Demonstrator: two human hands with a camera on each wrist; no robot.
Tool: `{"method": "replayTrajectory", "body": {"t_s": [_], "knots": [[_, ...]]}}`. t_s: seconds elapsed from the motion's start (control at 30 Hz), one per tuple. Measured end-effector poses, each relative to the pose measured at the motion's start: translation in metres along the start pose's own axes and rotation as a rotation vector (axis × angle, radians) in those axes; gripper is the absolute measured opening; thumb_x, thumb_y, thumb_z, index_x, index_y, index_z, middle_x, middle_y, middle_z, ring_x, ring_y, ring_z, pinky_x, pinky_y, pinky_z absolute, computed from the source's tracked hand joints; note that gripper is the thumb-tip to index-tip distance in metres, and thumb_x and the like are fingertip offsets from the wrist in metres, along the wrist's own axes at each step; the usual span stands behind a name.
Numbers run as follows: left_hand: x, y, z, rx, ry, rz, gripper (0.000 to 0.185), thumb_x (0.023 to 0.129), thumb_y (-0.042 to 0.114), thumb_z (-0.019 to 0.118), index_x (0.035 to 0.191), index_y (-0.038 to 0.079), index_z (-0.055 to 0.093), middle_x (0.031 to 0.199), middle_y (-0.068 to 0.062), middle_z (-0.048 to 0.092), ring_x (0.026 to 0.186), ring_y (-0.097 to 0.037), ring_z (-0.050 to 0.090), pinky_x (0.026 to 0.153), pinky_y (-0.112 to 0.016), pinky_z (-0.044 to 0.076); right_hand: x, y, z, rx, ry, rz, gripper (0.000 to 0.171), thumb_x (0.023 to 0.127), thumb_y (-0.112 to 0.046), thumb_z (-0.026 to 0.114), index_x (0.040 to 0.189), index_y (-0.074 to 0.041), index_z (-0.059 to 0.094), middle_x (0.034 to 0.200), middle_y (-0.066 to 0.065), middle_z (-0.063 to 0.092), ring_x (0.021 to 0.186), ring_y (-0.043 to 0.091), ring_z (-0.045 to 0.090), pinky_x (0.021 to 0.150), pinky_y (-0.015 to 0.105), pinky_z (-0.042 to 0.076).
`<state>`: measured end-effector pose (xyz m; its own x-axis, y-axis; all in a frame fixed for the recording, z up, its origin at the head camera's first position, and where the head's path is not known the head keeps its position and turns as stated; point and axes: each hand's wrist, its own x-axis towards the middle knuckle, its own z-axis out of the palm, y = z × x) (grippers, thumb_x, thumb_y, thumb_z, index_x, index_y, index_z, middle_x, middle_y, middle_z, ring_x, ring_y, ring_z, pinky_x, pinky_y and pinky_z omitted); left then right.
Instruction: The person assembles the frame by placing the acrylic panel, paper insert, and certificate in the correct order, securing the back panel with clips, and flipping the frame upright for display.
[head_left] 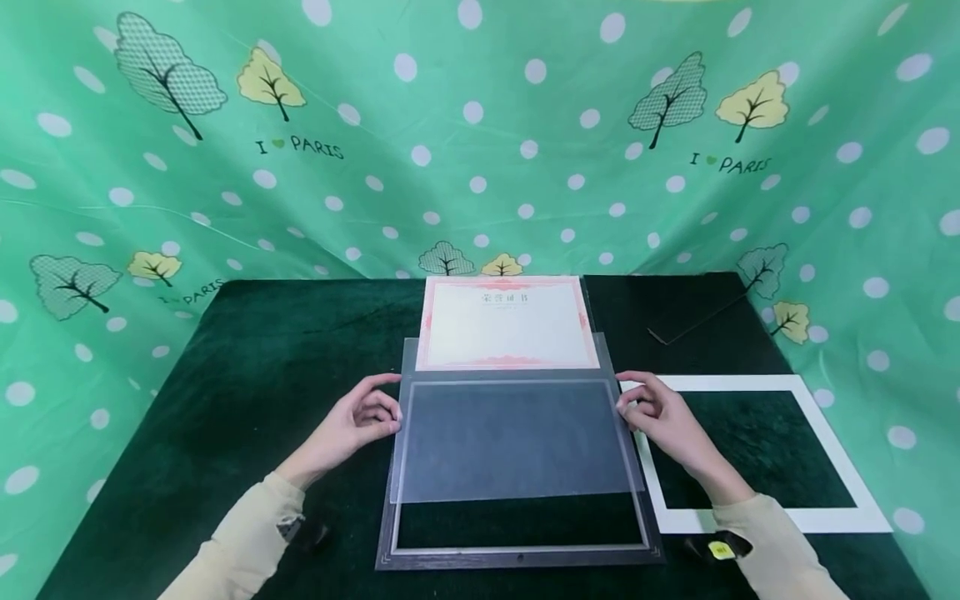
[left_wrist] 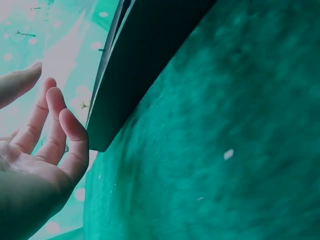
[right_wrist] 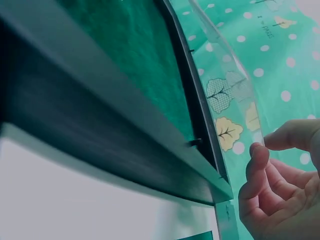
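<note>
Clear sheet [head_left: 517, 442] in 2 gripping hands [head_left: 358, 418] [head_left: 666, 422], pink-bordered certificate [head_left: 510, 329] in head view only

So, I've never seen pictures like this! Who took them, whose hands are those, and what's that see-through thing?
There's no machine here: you're seeing a person's left hand and right hand. The big picture comes from a camera worn on the head, looking forward and down. The other two come from cameras worn on each wrist, so they look close and tilted. The see-through thing is a clear sheet. Both hands hold it by its side edges, over part of a dark frame. The frame is on a table with a dark green cloth. Beyond the frame is a white paper with pink edging, and off to the right lies a flat white border.
</note>
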<state>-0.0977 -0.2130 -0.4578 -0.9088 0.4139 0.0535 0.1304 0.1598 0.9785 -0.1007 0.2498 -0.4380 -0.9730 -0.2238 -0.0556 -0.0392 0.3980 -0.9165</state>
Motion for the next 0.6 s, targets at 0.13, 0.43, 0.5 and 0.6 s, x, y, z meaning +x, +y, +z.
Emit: {"method": "replayTrajectory", "body": {"t_s": [0.13,0.43,0.5,0.6], "knots": [[-0.006,-0.001,0.004,0.02,-0.001,-0.006,0.06,0.089,0.0,0.068,0.14,-0.002,0.037,0.098,-0.02,0.063,0.083,-0.023,0.061,0.079,-0.029,0.052,-0.01,0.002,0.002,-0.022,-0.006,0.026,0.045,0.094,-0.003,0.056,0.137,0.0,0.043,0.101,0.018,0.062,0.072,0.021,0.062,0.069,0.032,0.053],[-0.017,0.002,0.012,0.068,0.009,-0.048,0.057,0.09,0.006,0.069,0.139,0.001,0.04,0.098,-0.013,0.065,0.084,-0.022,0.061,0.078,-0.029,0.052,-0.024,0.007,0.008,-0.102,0.01,0.043,0.044,0.094,-0.004,0.058,0.135,-0.001,0.045,0.098,0.012,0.063,0.071,0.019,0.061,0.068,0.029,0.051],[-0.02,0.001,0.013,0.081,0.009,-0.061,0.057,0.09,0.008,0.069,0.138,0.002,0.04,0.097,-0.012,0.065,0.084,-0.022,0.061,0.078,-0.029,0.052,-0.027,0.008,0.009,-0.117,0.014,0.044,0.044,0.093,-0.004,0.058,0.135,-0.001,0.045,0.097,0.011,0.064,0.07,0.018,0.061,0.066,0.029,0.05],[-0.025,0.001,0.015,0.094,0.009,-0.082,0.056,0.09,0.011,0.07,0.138,0.004,0.041,0.097,-0.01,0.065,0.084,-0.022,0.061,0.077,-0.03,0.053,-0.032,0.009,0.011,-0.129,0.016,0.048,0.043,0.093,-0.004,0.06,0.133,0.0,0.046,0.095,0.01,0.064,0.069,0.017,0.061,0.063,0.028,0.049]]}}
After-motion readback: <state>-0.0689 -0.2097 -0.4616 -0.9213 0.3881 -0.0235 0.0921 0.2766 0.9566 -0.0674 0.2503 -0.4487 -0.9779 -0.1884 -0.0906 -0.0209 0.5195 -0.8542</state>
